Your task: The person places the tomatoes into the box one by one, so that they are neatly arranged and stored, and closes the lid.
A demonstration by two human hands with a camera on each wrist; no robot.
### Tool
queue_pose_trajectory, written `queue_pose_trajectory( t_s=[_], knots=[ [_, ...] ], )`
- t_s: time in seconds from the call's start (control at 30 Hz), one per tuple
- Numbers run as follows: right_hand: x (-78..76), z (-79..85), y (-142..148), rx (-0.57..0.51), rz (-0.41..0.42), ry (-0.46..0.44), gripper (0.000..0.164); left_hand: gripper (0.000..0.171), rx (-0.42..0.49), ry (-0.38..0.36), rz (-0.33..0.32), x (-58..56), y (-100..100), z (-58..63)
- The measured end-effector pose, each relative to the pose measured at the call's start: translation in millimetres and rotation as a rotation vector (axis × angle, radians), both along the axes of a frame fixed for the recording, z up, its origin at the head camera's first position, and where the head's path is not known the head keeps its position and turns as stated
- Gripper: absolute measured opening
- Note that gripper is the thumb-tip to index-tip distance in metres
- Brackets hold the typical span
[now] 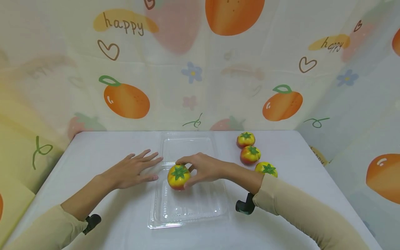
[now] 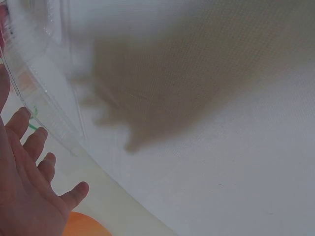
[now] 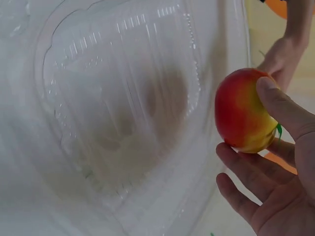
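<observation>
A yellow-and-red persimmon [image 1: 178, 177] with a green leafy top is pinched between the thumb and fingers of my right hand [image 1: 203, 168]. In the right wrist view the persimmon [image 3: 246, 110] shows its red underside, held up over the clear plastic box [image 1: 190, 210]. The box lies unfolded, its hinged far half [image 1: 187, 147] flat on the table. My left hand [image 1: 134, 170] hovers at the box's left side with fingers spread, holding nothing. Its palm and fingertips [image 2: 35, 145] show in the left wrist view.
Three more persimmons stand right of the box: one at the back [image 1: 246, 139], one in front of it [image 1: 250, 155], and one [image 1: 266, 168] partly hidden by my right sleeve. A white cloth covers the table [image 1: 118, 215]. A fruit-print curtain [image 1: 168, 100] hangs behind.
</observation>
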State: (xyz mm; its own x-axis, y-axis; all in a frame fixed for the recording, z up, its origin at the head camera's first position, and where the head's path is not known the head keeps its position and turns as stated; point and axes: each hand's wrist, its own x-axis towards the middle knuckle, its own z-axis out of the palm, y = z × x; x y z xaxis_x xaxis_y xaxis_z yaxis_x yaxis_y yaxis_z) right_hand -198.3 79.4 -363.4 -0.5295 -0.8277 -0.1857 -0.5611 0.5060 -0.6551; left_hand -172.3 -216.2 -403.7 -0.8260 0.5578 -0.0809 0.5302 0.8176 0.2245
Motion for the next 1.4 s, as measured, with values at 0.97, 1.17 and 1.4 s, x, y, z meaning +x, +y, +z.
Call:
queue_pose_trajectory(
  t_s=[0.97, 1.17, 1.4],
  knots=[
    [7.5, -30.0, -29.5, 0.078, 0.061, 0.06, 0.066, 0.071, 0.022, -0.011, 0.002, 2.8, -0.1, 3.1],
    [7.5, -30.9, -28.8, 0.085, 0.065, 0.065, 0.066, 0.071, 0.022, -0.012, -0.002, 2.6, 0.6, 3.5],
    [8.1, -28.4, -24.5, 0.075, 0.07, 0.014, 0.073, 0.071, 0.025, -0.009, -0.006, 2.1, 1.3, 4.0]
  ],
)
